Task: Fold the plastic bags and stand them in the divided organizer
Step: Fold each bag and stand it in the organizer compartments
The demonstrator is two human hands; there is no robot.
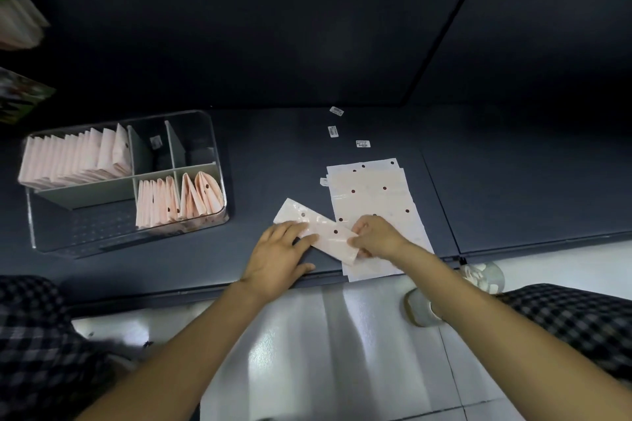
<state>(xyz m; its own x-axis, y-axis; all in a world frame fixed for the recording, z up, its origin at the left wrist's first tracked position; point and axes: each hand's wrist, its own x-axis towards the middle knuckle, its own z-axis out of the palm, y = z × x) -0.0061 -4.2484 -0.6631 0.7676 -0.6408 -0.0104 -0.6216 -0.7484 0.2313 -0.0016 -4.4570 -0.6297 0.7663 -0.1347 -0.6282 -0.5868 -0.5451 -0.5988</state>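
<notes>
A pale pink plastic bag [325, 236], folded into a long strip with dark dots, lies slanted on the dark table. My left hand [278, 258] presses flat on its left part with straight fingers. My right hand [374, 236] pinches the strip's right end. Under and behind that hand lies a stack of flat pink bags [376, 195]. At the left stands the clear divided organizer [119, 239]; folded pink bags stand upright in its back-left compartment [75, 161] and in two front-right compartments [181, 195].
Three small white labels [333, 131] lie on the table behind the stack. The organizer's two back-right compartments hold no bags. The table's front edge runs just below my hands, with a light tiled floor beneath. Checked fabric shows at both lower corners.
</notes>
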